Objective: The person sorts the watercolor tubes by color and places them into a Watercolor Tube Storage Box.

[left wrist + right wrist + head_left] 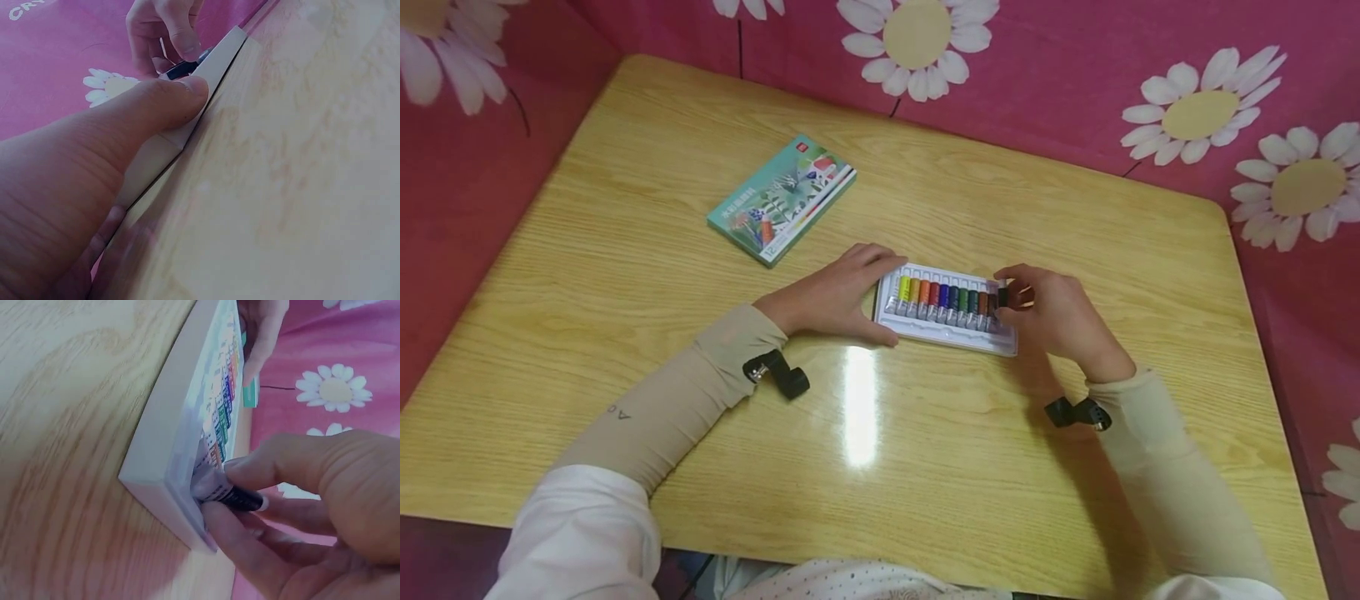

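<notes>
A white tray [951,336] lies on the table, with a row of small paint tubes [943,302] running from yellow through red, blue and green to brown. My left hand [835,298] grips the tray's left end, thumb along the near edge and fingers at the far edge. At the opposite end, my right hand [1060,312] pinches a black paint tube [240,497] between thumb and fingers. In the right wrist view this tube is tilted up, its dark end raised and its crimped silver part still inside the tray.
Behind the left hand lies a green illustrated paint box [782,200], set at an angle on the wooden table [962,467]. A pink cloth [1037,67] with white daisies hangs along the table's back and sides.
</notes>
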`<state>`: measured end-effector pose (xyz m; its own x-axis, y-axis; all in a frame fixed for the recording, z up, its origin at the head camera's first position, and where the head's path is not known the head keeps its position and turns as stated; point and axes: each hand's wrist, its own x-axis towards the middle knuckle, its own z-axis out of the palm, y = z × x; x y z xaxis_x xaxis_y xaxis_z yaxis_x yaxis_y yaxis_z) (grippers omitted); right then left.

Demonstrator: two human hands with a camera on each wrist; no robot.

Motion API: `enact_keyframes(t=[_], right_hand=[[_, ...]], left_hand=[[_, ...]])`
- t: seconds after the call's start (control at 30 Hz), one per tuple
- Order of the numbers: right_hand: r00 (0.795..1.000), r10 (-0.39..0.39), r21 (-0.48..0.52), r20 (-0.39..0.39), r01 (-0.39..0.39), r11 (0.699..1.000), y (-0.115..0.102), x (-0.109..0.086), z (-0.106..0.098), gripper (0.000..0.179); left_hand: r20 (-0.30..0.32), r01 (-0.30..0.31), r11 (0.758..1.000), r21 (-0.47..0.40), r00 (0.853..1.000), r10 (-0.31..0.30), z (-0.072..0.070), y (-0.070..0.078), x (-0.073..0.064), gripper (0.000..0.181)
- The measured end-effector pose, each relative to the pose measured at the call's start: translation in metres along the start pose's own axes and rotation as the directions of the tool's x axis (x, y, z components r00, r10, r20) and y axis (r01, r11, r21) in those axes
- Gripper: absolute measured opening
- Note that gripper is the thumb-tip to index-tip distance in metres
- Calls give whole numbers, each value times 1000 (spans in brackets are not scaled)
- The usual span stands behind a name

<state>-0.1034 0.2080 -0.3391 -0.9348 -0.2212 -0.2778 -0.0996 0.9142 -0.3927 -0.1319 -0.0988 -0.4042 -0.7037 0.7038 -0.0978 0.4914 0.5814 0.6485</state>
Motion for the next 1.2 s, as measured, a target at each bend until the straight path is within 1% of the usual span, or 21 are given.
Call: enact_keyframes(t=[0.23, 0.37, 0.53, 0.7, 0.8, 0.9, 1.03, 1.2], right_hand=[[1000, 23, -77, 9, -22, 997, -5, -2, 2, 49], [999, 45, -73, 12, -44, 996, -5, -2, 4, 50], [997, 70, -61, -14, -70, 996, -5, -4, 5, 43], [995, 73, -71, -70, -78, 994, -5, -5, 6, 36], [993, 80, -85, -82, -87, 993, -7, -6, 4, 33], [994, 86, -119, -61, -93, 988, -10, -4, 1, 30], [994, 111, -167, -1, -110, 980, -16, 2, -2, 29], [990, 134, -186, 52, -122, 975, -18, 4, -2, 32]], left_hand=[[3, 6, 1000, 3, 1000, -6, 0, 0, 1, 117], [1, 1, 1000, -3, 1000, -1, 1, -1, 1, 116], [-1, -1, 1000, -7, 1000, 1, 1, -1, 1, 116], [2, 0, 1000, -9, 1000, 0, 0, -2, 0, 116], [4, 3, 1000, -7, 1000, -3, 0, -1, 1, 116], [3, 9, 1000, -2, 1000, -9, -1, 0, 1, 116], [7, 17, 1000, -5, 1000, -17, -2, 0, 0, 116], [13, 18, 1000, -13, 1000, -18, 0, 0, 0, 116]])
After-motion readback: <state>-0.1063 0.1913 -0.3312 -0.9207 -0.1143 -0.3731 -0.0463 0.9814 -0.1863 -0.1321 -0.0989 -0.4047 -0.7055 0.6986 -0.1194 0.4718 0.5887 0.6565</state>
